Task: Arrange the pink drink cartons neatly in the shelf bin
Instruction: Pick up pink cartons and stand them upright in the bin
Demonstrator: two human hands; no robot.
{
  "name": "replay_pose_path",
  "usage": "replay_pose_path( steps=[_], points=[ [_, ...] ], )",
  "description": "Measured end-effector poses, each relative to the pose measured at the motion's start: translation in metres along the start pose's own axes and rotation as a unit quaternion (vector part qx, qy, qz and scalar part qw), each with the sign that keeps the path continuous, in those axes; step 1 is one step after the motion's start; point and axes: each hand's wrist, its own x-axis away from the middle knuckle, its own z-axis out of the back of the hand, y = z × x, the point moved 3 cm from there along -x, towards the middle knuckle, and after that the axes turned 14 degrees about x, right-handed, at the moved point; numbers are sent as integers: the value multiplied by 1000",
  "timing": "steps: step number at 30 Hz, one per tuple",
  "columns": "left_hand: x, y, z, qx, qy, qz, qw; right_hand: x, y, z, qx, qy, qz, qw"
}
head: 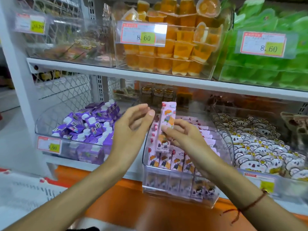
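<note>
- Up front, the right hand (180, 132) pinches a pink carton (167, 120) with curled fingers, holding it upright above the clear shelf bin (183, 194).
- Left hand (131, 129) hovers just beside the carton, fingers relaxed and apart, gripping nothing.
- More pink cartons (171, 161) stand in rows inside the bin.
- Purple cartons (90, 125) fill the bin to the left.
</note>
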Motion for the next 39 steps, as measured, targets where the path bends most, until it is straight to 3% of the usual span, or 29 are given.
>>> replay_pose_path(
  steps=[3,6,11,16,21,28,33,36,39],
  points=[
    [11,-10,-8,-70,-82,26,994,-1,5,6,-95,5,-48,994],
    [15,-15,-10,-117,-127,8,985,-1,12,9,-107,3,-73,992],
    [11,-16,-6,-152,-125,-13,980,-3,17,14,-171,-20,-67,983],
    [14,-16,-6,-172,-123,-27,977,-3,17,17,-123,43,-39,991],
    [11,-15,-8,-132,-129,-15,983,-5,12,17,-126,-38,-10,991],
    [7,-9,-5,-200,-119,-80,969,0,6,19,-81,80,41,993],
    [9,-7,-6,-186,-136,-66,971,4,4,20,-72,80,38,993],
    [7,-3,-7,-126,-115,6,985,4,2,23,-81,65,19,994],
    [6,0,-8,-26,-85,167,982,3,2,25,-62,65,-16,996]
  ],
)
